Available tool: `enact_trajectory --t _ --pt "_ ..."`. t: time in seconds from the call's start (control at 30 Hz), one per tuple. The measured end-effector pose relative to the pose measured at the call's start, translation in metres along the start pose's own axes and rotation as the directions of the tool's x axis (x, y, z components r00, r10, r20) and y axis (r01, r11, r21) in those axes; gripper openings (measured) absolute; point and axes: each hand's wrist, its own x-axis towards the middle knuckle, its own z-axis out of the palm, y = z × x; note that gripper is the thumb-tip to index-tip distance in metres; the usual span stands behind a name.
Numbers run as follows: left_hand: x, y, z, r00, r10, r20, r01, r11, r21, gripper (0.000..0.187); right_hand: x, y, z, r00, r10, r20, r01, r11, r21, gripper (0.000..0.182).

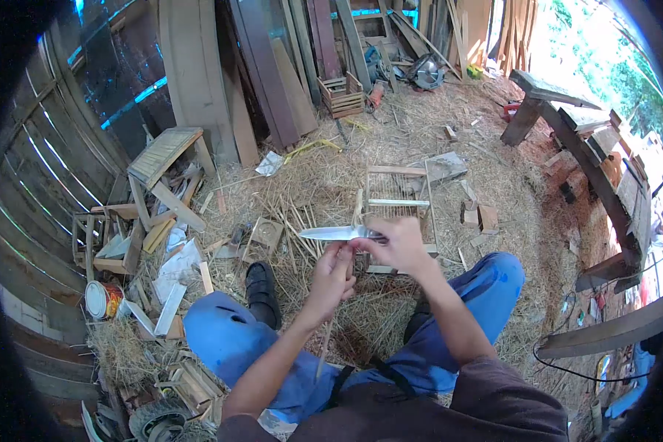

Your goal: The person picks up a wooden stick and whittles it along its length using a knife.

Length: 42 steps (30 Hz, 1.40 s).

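we saw the right hand [398, 247] closed around the handle of a knife [328, 233], its blade pointing out to the left, while the left hand [334, 278] gripped a thin wooden stick [358, 206]. the stick sat in front of the lap, between the spread knees; its upper end rose past the blade and its lower part ran down beside the left thigh [236, 342]. whether the edge bit into the wood or only lay against it, we could not tell.

the chief danger, as we judged it, came from how near the left fingertips were to the blade: a knot or a sudden give in the grain could have made the edge skip down onto them. we saw no glove on either hand to soften that. the stick was slender and, as far as we could see, had no firm rest, so a hard push might have twisted it in the grip or snapped it. a stroke that ran too far towards the body could have reached the blue trousers [486, 295]. and if the knife had dropped, the straw [317, 177] and loose thin sticks [296, 221] beneath could have hidden it near the left shoe [263, 295].
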Motion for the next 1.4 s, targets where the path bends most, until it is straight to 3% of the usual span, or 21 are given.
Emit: enact_trajectory --t 0.17,0.27,0.37,0.47,0.57,0.67,0.73,0.83,0.97,1.07,1.17,1.27,1.3,1.4 --pt "-0.002 0.004 -0.01 0.991 -0.113 0.064 0.12 0.987 -0.109 0.022 0.005 0.005 -0.015 0.996 0.044 -0.079 -0.052 0.994 -0.1 0.038" --pt "-0.001 0.005 -0.013 0.988 -0.136 0.069 0.144 0.982 -0.124 0.023 0.001 0.005 -0.012 0.983 0.183 0.031 -0.182 0.983 -0.016 0.038" --pt "-0.001 0.005 -0.011 0.993 -0.103 0.059 0.109 0.988 -0.112 0.023 -0.004 0.006 0.003 0.938 0.309 0.155 -0.336 0.92 0.199 0.039" --pt "0.002 0.001 -0.013 0.997 -0.059 0.057 0.064 0.993 -0.104 0.022 -0.007 0.008 0.017 0.911 0.287 0.297 -0.41 0.707 0.576 0.04" --pt "0.004 -0.001 -0.013 0.999 -0.021 0.031 0.023 0.998 -0.059 0.021 -0.003 0.002 0.012 0.887 0.327 0.327 -0.455 0.739 0.497 0.043" --pt "0.007 -0.002 -0.012 1.0 0.024 0.005 -0.024 1.0 -0.011 0.022 -0.001 -0.012 0.009 0.946 0.233 0.226 -0.314 0.831 0.458 0.04" --pt "0.008 -0.006 -0.015 0.996 0.086 -0.006 -0.085 0.994 0.066 0.025 -0.004 -0.006 0.013 0.948 0.23 0.222 -0.303 0.867 0.396 0.038" --pt "0.014 -0.018 -0.02 0.953 0.303 -0.026 -0.266 0.871 0.414 0.025 0.002 -0.01 0.001 0.957 0.202 0.206 -0.256 0.925 0.282 0.036" --pt "0.006 -0.025 -0.013 0.861 0.507 -0.039 -0.372 0.681 0.63 0.026 -0.003 -0.003 0.002 0.964 0.18 0.195 -0.222 0.951 0.217 0.034" --pt "0.002 -0.024 -0.01 0.891 0.448 -0.075 -0.307 0.715 0.628 0.028 -0.002 -0.003 -0.003 0.956 0.167 0.243 -0.218 0.955 0.2 0.033" --pt "0.004 -0.022 -0.007 0.91 0.408 -0.075 -0.285 0.745 0.603 0.031 -0.005 0.002 -0.001 0.961 0.2 0.19 -0.246 0.933 0.264 0.035" --pt "0.0 -0.018 0.0 0.961 0.259 -0.095 -0.19 0.871 0.454 0.033 -0.006 0.021 -0.003 0.963 0.239 0.121 -0.261 0.937 0.232 0.028" --pt "0.006 -0.022 -0.003 0.956 0.291 -0.042 -0.25 0.879 0.406 0.03 -0.007 0.021 -0.003 0.964 0.24 0.117 -0.261 0.936 0.237 0.028" --pt "0.006 -0.028 -0.011 0.965 0.262 -0.017 -0.239 0.904 0.355 0.032 -0.01 0.014 -0.004 0.973 0.221 0.066 -0.231 0.949 0.214 0.029"
